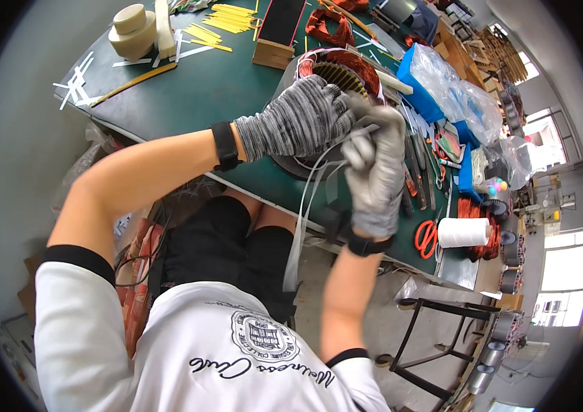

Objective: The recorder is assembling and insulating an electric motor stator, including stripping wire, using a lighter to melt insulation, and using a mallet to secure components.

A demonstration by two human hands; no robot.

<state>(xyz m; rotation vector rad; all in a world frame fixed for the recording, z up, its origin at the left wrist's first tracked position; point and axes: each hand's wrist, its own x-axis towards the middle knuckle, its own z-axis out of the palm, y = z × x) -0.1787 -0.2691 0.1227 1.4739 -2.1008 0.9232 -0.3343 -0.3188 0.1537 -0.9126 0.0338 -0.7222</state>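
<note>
A motor stator (358,63) with reddish copper windings and a ring of yellowish slots stands on the green table, partly hidden behind my hands. My left hand (298,118), in a grey knit glove, is closed at its near rim; what its fingers pinch is hidden. Beside it, my right hand (377,161), gloved too and smeared by motion, is raised with curled fingers. White lacing cord (307,206) runs through the right hand's fingers, loops toward the left hand and hangs down over the table edge.
Yellow strips (229,19), white strips (78,86) and a cream container (132,34) lie left on the table (188,96). To the right are hand tools (420,165), red-handled scissors (426,239), a white thread spool (463,233) and blue bins (420,79). A dark stool frame (442,336) stands below.
</note>
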